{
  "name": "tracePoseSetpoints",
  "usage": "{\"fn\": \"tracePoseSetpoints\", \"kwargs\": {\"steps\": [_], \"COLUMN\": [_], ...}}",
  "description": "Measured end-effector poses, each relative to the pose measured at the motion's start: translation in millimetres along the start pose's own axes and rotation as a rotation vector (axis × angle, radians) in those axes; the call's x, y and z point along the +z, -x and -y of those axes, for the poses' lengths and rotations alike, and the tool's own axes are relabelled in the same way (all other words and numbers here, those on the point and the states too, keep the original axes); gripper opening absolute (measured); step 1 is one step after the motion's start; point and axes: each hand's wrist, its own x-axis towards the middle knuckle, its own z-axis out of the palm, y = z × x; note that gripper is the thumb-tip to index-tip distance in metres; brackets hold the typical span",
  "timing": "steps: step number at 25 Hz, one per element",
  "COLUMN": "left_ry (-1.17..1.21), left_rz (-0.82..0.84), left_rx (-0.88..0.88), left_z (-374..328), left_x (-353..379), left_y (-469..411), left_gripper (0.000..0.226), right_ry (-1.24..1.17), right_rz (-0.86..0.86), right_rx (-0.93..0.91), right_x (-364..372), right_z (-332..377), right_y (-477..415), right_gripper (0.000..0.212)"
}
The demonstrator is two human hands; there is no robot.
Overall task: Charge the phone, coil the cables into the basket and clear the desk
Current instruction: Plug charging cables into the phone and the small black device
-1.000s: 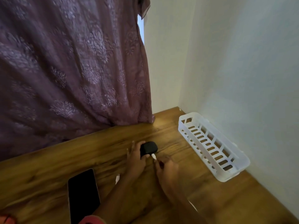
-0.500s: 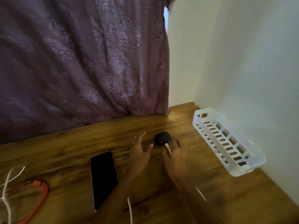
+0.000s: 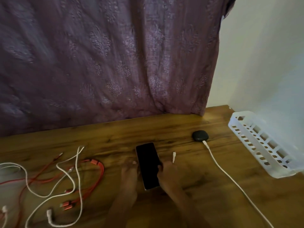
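The glossy black slab phone (image 3: 147, 163) lies flat on the wood-grain counter (image 3: 164, 129). The right hand (image 3: 167, 171) has its fingers (image 3: 159, 167) curled over the phone's edge, grasping it. The left hand (image 3: 130, 171) touches the other edge, but I cannot tell if it grips. A slatted white plastic basket (image 3: 263, 146) sits at 3 o'clock.

Two bare forearms rise from the bottom centre of the frame, angled slightly toward each other. The left forearm (image 3: 125, 203) is the left one in the frame, and the right forearm (image 3: 184, 204) comes in from the lower right. Both hands are low in the middle of the frame, close together and palms down. The left hand (image 3: 130, 170) has its fingers reaching forward along the left edge of a black rectangular phone (image 3: 148, 165). Motion blur hides whether it is gripping. The right hand (image 3: 167, 169) is at the phone's right edge, with fingertips (image 3: 159, 167) curled onto it.
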Motion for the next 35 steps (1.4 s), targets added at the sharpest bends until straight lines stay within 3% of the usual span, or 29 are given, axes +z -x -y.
{"fn": "tracePoseSetpoints", "kwargs": {"steps": [3, 7, 13, 18, 21, 23, 26, 29, 32, 35], "left_ry": [0.097, 0.162, 0.304, 0.526, 0.616, 0.676, 0.724, 0.739, 0.752, 0.720], "left_rz": [0.026, 0.108, 0.538, 0.760, 0.848, 0.879, 0.866, 0.835, 0.812, 0.792], "left_rx": [-0.174, -0.225, -0.148, -0.120, -0.143, -0.194, -0.243, -0.238, -0.252, -0.268], "left_z": [-5.2, -16.1, -58.7, -103.4, -115.3, -111.3, -100.1, -97.3, -100.6, -108.1], "left_x": [-5.1, 1.7, 15.4, 41.4, 50.1, 52.5, 48.2, 43.1, 44.2, 51.0], "left_y": [-14.0, -18.3, -5.8, 1.0, 4.1, 9.1, 13.8, 15.9, 18.7, 26.1], "left_gripper": [0.018, 0.029, 0.056, 0.071, 0.070, 0.072, 0.074, 0.074, 0.074, 0.075], "right_ry": [-0.184, -0.518, -0.864, -0.840, -0.847, -0.602, -0.083, 0.159, 0.096, -0.212], "right_rz": [-0.067, -0.159, -0.175, -0.163, -0.434, -0.539, -0.277, -0.286, -0.275, -0.322], "right_rx": [0.090, 0.220, 0.081, -0.192, -0.119, 0.036, 0.182, 0.181, 0.161, 0.225], "right_x": [-0.6, -1.8, -58.4, -101.8, -106.5, -85.0, -33.2, -10.5, -13.9, -36.5], "right_z": [8.3, 19.6, 58.6, 90.2, 77.8, 44.6, -11.6, -24.4, -19.6, -15.8], "right_y": [-0.6, 10.4, 7.9, 2.8, -4.3, -10.6, -20.5, -25.6, -28.1, -27.7], "right_gripper": [0.026, 0.031, 0.038, 0.031, 0.019, 0.014, 0.031, 0.031, 0.028, 0.027]}}
